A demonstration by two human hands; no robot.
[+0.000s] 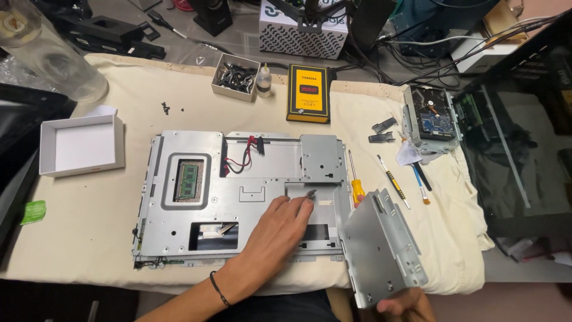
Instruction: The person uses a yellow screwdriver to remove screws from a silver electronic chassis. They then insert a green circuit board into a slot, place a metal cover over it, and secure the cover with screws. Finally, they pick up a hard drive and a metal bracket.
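Observation:
A large grey metal chassis plate (179, 229) lies flat on a cream cloth, with a green memory module (189, 180) in a cut-out and red and black wires (244, 156) near its top. My left hand (277, 229) rests on the plate's lower right part, fingertips pinching a small dark piece (310, 194). My right hand (405, 307), at the bottom edge, holds a grey metal drive bracket (381, 247) tilted above the plate's right corner.
A yellow-handled screwdriver (356, 185), a second small screwdriver (393, 183) and a brush (420, 186) lie right of the plate. A hard drive in its cage (430, 119), a yellow and black case (308, 92), a box of screws (233, 76), a white tray (80, 146) and a dark glass panel (524, 137) surround it.

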